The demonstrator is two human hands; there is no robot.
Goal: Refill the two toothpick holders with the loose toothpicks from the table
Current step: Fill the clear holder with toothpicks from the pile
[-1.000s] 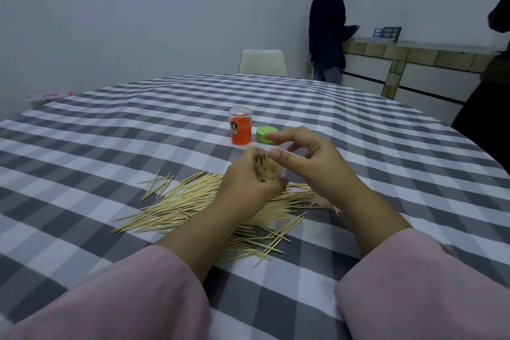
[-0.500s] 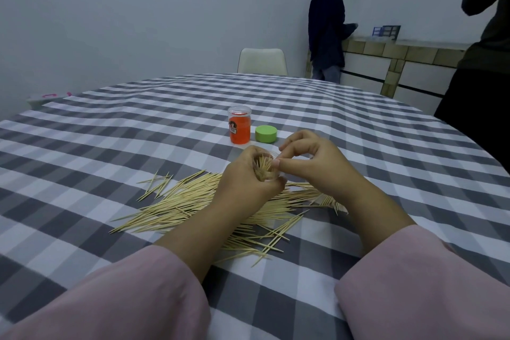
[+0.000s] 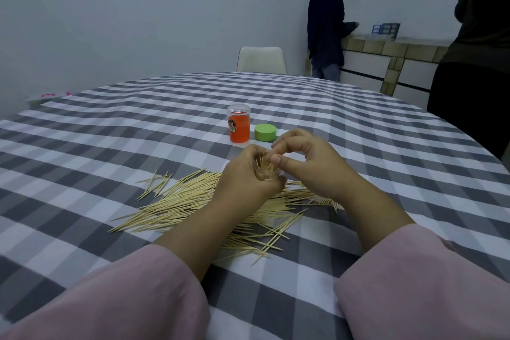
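Note:
My left hand (image 3: 249,176) grips a small clear toothpick holder (image 3: 265,171), held just above the table with toothpicks standing in it. My right hand (image 3: 306,160) is at the holder's mouth, thumb and forefinger pinched at the toothpick tips. A wide pile of loose toothpicks (image 3: 193,201) lies on the checked tablecloth under and around both hands. Behind them stands an orange toothpick holder (image 3: 239,127) with a clear top, and a green lid (image 3: 265,132) lies just to its right.
The round table (image 3: 110,130) carries a grey and white checked cloth. A white chair (image 3: 261,60) stands at the far side. One person (image 3: 327,25) stands at a counter in the back right; another dark-clothed person (image 3: 477,58) is at the right edge.
My right hand has come down from above the holder to its mouth, fingers closing onto the toothpicks. The dark-clothed person at the right edge has moved further into view.

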